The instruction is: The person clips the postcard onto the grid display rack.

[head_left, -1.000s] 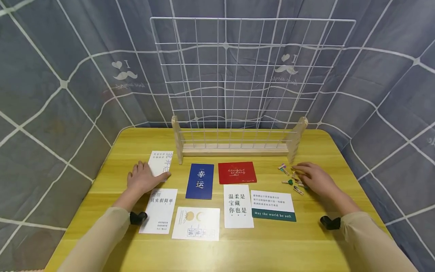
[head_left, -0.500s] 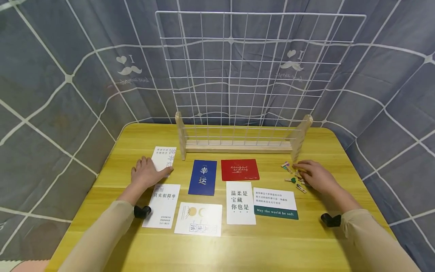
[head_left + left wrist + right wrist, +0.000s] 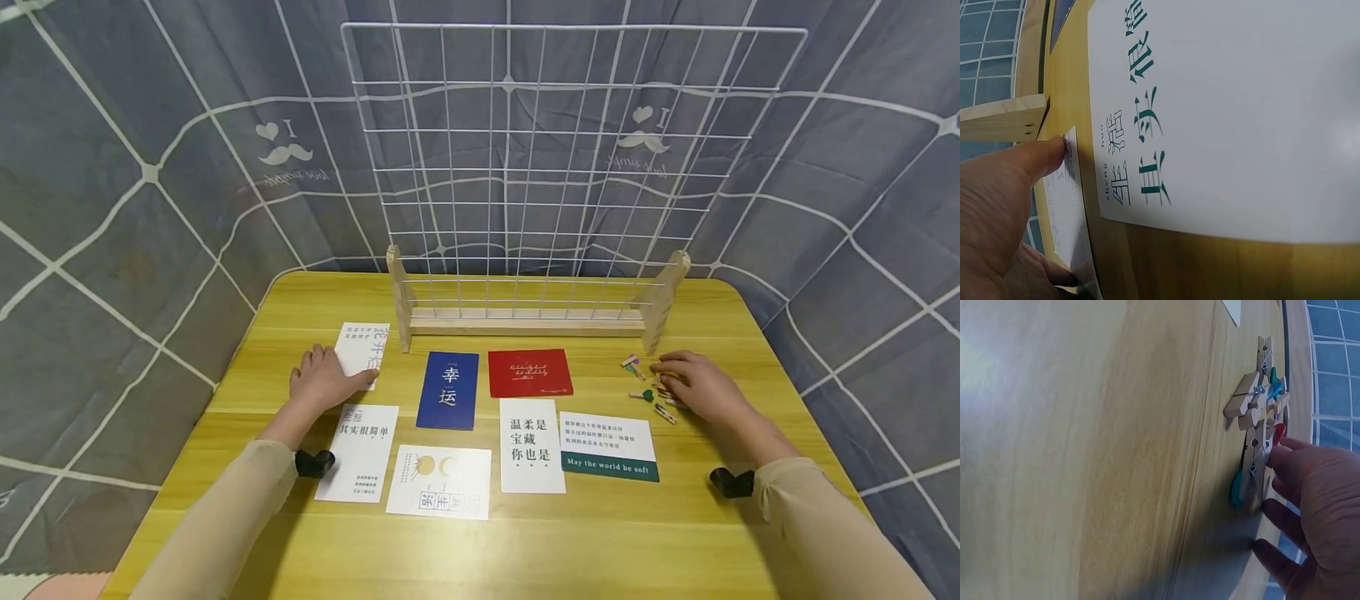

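In the head view my left hand [image 3: 321, 385] rests at the lower part of a white card [image 3: 358, 343] at the table's far left, its thumb laid across toward the right edge. The left wrist view shows the thumb tip at that card's edge [image 3: 1067, 200], the other fingers on its far side. My right hand [image 3: 703, 390] reaches over a small pile of mini wooden clothespins [image 3: 664, 413] with coloured hearts. Up close, its thumb and forefinger meet the pile beside a red heart [image 3: 1279, 433]; the other fingers [image 3: 1285, 519] are spread apart over the table.
A white wire grid [image 3: 517, 175] stands in a wooden base [image 3: 525, 320] at the table's back. Between my hands lie a blue card [image 3: 447, 408], a red card [image 3: 530, 372] and several white ones, including a green-banded card [image 3: 609, 446]. Grey checked curtains [image 3: 135, 250] surround the table.
The head view has shifted a little. My right hand has drawn slightly right, away from the clothespins' left side. My left hand stays at the same card.
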`<state>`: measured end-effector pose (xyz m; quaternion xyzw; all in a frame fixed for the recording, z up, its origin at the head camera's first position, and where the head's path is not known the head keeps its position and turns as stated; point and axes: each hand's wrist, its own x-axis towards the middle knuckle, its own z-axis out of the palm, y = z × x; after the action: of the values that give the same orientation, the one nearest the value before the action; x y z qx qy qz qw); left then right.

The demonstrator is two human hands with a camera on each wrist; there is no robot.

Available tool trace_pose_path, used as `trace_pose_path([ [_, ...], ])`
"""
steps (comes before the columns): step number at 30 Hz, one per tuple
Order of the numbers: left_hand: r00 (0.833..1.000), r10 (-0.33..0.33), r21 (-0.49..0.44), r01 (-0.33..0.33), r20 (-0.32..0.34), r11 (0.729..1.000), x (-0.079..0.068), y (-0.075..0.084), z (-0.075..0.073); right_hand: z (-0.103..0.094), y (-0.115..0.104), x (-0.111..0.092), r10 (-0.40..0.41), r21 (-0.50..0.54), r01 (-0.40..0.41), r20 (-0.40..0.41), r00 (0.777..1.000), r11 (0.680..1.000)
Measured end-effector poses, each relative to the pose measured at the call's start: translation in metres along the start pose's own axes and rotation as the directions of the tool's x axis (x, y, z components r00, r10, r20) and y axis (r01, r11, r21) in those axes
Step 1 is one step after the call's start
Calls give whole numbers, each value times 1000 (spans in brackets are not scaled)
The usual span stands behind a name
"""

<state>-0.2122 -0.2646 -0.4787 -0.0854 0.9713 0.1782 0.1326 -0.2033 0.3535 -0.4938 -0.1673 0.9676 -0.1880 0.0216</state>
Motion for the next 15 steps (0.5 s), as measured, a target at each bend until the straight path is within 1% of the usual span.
trace_pose_path([
  [7,1000,3,-2,-3,7,1000,0,0,-1,-1,5,-2,8,-25,-8,-22,1000,1000],
  [15,1000,4,-8,-4,24,1000,1,-1,-3,-4,7,-7,59,-25,-60,-37,998,998],
])
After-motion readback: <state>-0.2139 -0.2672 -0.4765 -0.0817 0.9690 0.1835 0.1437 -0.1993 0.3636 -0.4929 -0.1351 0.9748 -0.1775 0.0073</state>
